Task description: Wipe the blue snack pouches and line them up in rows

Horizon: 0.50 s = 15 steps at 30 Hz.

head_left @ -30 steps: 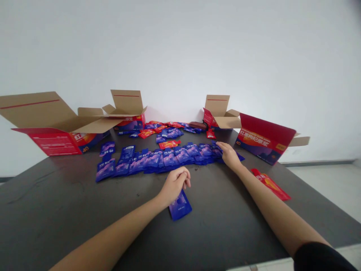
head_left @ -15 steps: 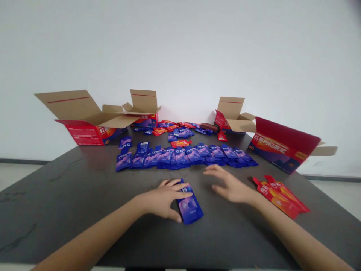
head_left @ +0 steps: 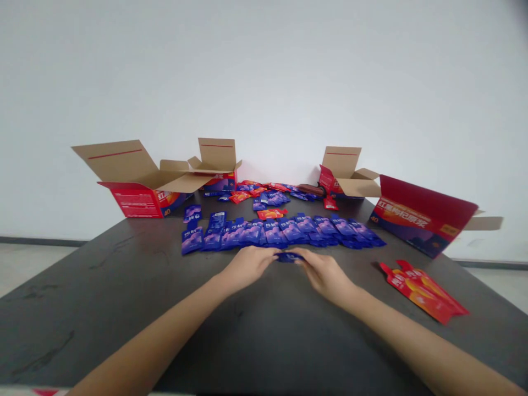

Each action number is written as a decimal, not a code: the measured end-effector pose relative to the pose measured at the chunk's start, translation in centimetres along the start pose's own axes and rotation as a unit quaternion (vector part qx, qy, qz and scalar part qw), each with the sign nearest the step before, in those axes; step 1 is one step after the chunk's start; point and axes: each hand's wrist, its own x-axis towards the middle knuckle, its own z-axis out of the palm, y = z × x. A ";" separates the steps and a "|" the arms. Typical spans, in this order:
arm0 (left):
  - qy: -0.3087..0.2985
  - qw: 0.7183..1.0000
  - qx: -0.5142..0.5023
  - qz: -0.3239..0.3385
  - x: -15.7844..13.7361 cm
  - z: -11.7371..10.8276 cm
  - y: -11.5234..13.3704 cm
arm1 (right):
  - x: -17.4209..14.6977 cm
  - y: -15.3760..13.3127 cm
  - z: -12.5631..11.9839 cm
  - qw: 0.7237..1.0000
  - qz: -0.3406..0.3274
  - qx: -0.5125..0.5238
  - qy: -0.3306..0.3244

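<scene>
Between my two hands is a blue-purple pouch (head_left: pixel 287 257), tipped so that only a narrow strip of it shows. My left hand (head_left: pixel 251 267) is closed on its left end, with the fingertips pressed together there. At the opposite end, my right hand (head_left: pixel 325 275) grips it with thumb and fingers. Just beyond both hands lies an overlapping row of blue-purple pouches (head_left: pixel 274 232). To the right of my right hand, red-orange pouches (head_left: pixel 424 289) lie flat on the dark table (head_left: pixel 264 341).
Open red and blue cartons stand at the left (head_left: pixel 138 199), back left (head_left: pixel 225 180), back right (head_left: pixel 342 187) and right (head_left: pixel 412 220), flaps spread. A mixed pile of pouches (head_left: pixel 274 197) lies at the back before the white wall. One red pouch (head_left: pixel 272 214) lies behind the row.
Both hands have moved together and away from me. The pouch that lay flat under my left hand is now held by both hands near the row. The view has shifted slightly.
</scene>
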 end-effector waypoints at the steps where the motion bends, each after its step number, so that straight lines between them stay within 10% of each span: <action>1: 0.031 0.999 -0.015 -0.008 0.3 -0.3 -0.7 | 1.1 0.8 -0.1 0.999 -0.008 -0.007 0.031; 6: 0.193 0.975 0.002 -0.107 0.0 -1.9 -6.0 | 6.4 6.1 1.5 0.988 -0.054 -0.075 0.126; 15: 0.244 0.940 0.099 -0.215 -4.6 -5.8 -13.4 | 7.3 9.9 7.7 0.982 -0.006 -0.176 -0.063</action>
